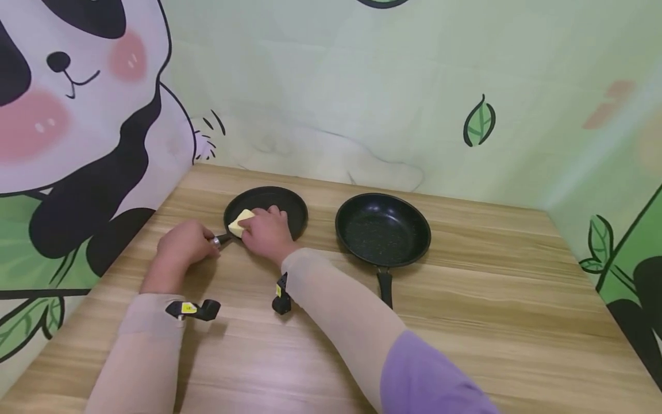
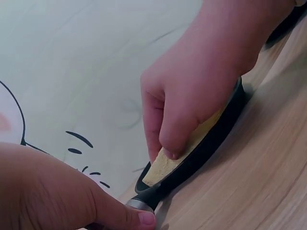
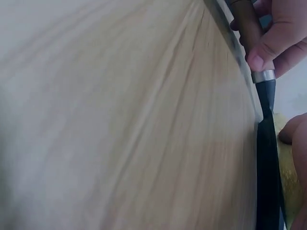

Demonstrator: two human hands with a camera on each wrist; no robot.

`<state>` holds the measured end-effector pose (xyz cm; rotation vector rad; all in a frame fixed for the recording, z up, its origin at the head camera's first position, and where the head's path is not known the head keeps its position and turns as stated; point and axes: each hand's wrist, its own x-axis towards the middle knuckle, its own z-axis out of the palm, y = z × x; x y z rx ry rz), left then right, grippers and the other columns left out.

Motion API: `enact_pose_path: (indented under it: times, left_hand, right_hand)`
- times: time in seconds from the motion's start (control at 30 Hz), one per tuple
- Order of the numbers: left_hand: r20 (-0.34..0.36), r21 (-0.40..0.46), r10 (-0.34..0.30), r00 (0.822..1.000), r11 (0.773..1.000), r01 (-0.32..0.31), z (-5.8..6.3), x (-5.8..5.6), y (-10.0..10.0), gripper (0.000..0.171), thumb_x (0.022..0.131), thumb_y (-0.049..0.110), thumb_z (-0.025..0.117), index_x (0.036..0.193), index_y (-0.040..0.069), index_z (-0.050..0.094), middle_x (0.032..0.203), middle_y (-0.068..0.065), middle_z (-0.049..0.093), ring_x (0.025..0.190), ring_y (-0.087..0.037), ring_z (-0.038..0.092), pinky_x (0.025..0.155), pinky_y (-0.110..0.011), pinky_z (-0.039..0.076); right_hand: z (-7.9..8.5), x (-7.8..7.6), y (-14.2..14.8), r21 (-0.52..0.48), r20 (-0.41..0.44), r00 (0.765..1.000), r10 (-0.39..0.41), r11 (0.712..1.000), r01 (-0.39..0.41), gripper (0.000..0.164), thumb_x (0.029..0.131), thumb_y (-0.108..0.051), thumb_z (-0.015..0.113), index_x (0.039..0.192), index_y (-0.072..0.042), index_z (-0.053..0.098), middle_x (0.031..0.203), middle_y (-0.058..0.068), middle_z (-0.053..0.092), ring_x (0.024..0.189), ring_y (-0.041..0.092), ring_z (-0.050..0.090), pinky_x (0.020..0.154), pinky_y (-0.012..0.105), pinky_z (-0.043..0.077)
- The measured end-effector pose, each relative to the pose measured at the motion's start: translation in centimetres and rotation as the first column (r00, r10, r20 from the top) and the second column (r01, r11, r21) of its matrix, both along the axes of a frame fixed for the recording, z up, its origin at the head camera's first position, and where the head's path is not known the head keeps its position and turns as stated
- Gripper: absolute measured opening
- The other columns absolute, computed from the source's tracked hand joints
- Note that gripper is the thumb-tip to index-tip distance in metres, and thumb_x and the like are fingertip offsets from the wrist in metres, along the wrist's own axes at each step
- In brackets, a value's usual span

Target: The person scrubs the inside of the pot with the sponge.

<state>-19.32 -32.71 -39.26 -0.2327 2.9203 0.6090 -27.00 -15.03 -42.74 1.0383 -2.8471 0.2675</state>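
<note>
A shallow black frying pan point(image 1: 274, 198) lies at the back left of the table in the head view. My left hand point(image 1: 187, 247) grips its handle point(image 3: 249, 28), which looks brown with a silver collar in the right wrist view. Inside that pan, my right hand point(image 1: 269, 231) holds a pale yellow sponge point(image 1: 240, 222) against the near left part of the pan. Thumb and fingers lie on either side of the sponge in the left wrist view; its far part is hidden beneath the hand.
A deeper black frying pan point(image 1: 383, 230) with a black handle point(image 1: 385, 287) stands to the right, near my right forearm. The wooden table point(image 1: 496, 299) meets a green wall point(image 1: 320, 103) at the back. A panda picture point(image 1: 93, 115) covers the left wall.
</note>
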Motion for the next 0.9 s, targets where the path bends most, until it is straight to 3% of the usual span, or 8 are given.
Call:
enact_pose_path:
  times: [0.13,0.3,0.5,0.63,0.9]
  left_hand:
    - [-0.002,0.025,0.019,1.000,1.000,-0.019,-0.1,-0.1,0.2,0.022,0.080,0.027,0.080,0.094,0.010,0.078,0.080,-0.006,0.064,0.079,-0.029,0.055,0.065,-0.041,0.041]
    - [-0.013,0.031,0.049,0.999,0.998,-0.048,-0.1,0.1,0.1,0.026,0.077,0.030,0.081,0.094,0.010,0.078,0.078,-0.005,0.064,0.080,-0.029,0.055,0.064,-0.042,0.040]
    - [-0.013,0.036,0.063,0.998,0.997,-0.063,0.2,0.3,-0.3,0.032,0.077,0.031,0.082,0.098,0.007,0.077,0.083,-0.008,0.067,0.082,-0.030,0.056,0.066,-0.042,0.041]
    - [0.007,0.050,0.066,0.998,0.997,-0.067,0.4,0.3,-0.4,0.034,0.079,0.031,0.082,0.101,0.005,0.076,0.089,-0.010,0.068,0.085,-0.031,0.056,0.069,-0.043,0.041]
    - [0.017,0.062,0.079,0.997,0.995,-0.080,0.4,0.4,-0.2,0.036,0.080,0.031,0.081,0.102,0.004,0.075,0.094,-0.014,0.068,0.088,-0.033,0.057,0.073,-0.044,0.042]
  right_hand:
    - [0.1,-0.2,0.1,0.047,-0.019,1.000,0.012,0.999,-0.011,0.035,0.099,-0.033,0.051,0.128,-0.039,0.069,0.142,-0.007,0.058,0.118,0.021,0.048,0.091,0.037,0.036]
    - [1.3,-0.4,1.2,0.121,-0.056,0.989,0.140,0.984,-0.132,0.032,0.096,-0.032,0.055,0.123,-0.037,0.073,0.125,-0.009,0.066,0.103,0.020,0.049,0.082,0.035,0.036]
    - [3.1,-0.5,2.9,0.244,-0.076,0.961,0.266,0.940,-0.240,0.032,0.093,-0.028,0.056,0.117,-0.035,0.076,0.113,-0.008,0.069,0.096,0.020,0.047,0.080,0.034,0.034]
    - [3.7,-0.7,4.2,0.308,-0.070,0.953,0.296,0.915,-0.261,0.032,0.092,-0.028,0.057,0.118,-0.035,0.076,0.114,-0.008,0.069,0.097,0.021,0.047,0.082,0.035,0.035]
    - [4.7,-1.2,6.7,0.365,-0.043,0.953,0.300,0.893,-0.265,0.030,0.092,-0.027,0.060,0.116,-0.030,0.077,0.118,-0.007,0.071,0.107,0.021,0.052,0.088,0.036,0.037]
